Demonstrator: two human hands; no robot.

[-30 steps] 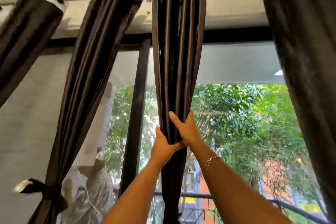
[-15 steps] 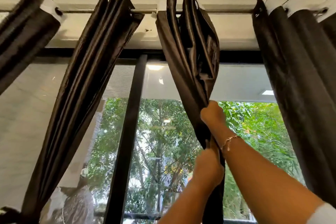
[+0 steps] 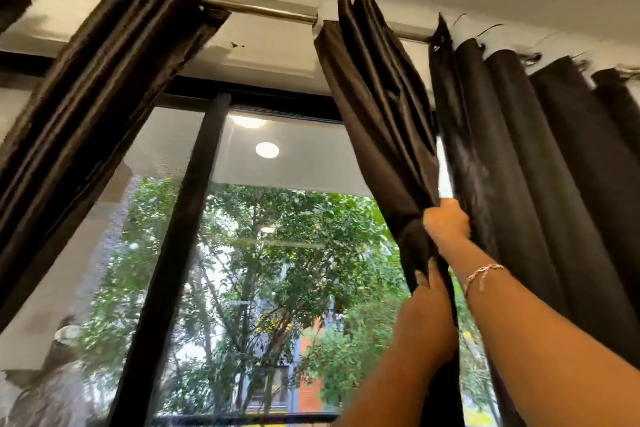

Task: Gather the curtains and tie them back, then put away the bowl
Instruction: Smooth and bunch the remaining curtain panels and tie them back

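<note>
Item: dark satin curtain panel (image 3: pixel 377 121), hung from the curtain rod (image 3: pixel 259 12) and bunched well below it; soft, light and probably slippery, best held round the gathered folds, where my right hand (image 3: pixel 446 224) clenches it and my left hand (image 3: pixel 429 282) pinches just beneath; bowl unseen.
</note>
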